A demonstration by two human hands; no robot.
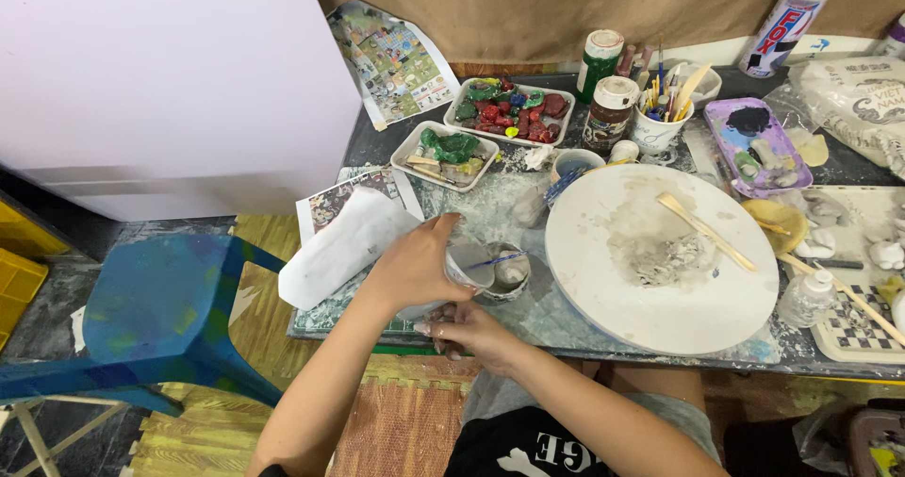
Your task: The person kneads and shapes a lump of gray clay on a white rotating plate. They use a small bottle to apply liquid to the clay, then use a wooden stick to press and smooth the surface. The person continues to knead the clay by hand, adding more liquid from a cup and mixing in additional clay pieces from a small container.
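- Holding a small pale cup (468, 262) at the near counter edge, my left hand (412, 268) is wrapped around its side, fingers closed on it.
- My right hand (468, 331) sits just below and under the cup, fingers curled; I cannot tell whether it grips the cup or only steadies it.
- Judging by its thin wall, the cup looks light and a bit flexible, likely slick with wet clay; I would keep the hold around the side wall, low, and not squeeze hard.
- A thin blue stick (492, 261) crosses just right of the left hand, over a small bowl (510, 274) that touches the cup.
- Farther right of both hands lies a big white round board (603, 279) smeared with grey clay, a wooden tool (707, 231) resting on it.
- Beyond the hands stand two trays (509, 111) of painted pieces, jars and a brush pot (655, 130).
- Left of the left hand lies a white sheet (341, 246) on printed paper.
- My counter (528, 321) is dark, cluttered and dusty; a blue stool (160, 307) stands to the left on a woven mat floor, with a white wall panel behind.
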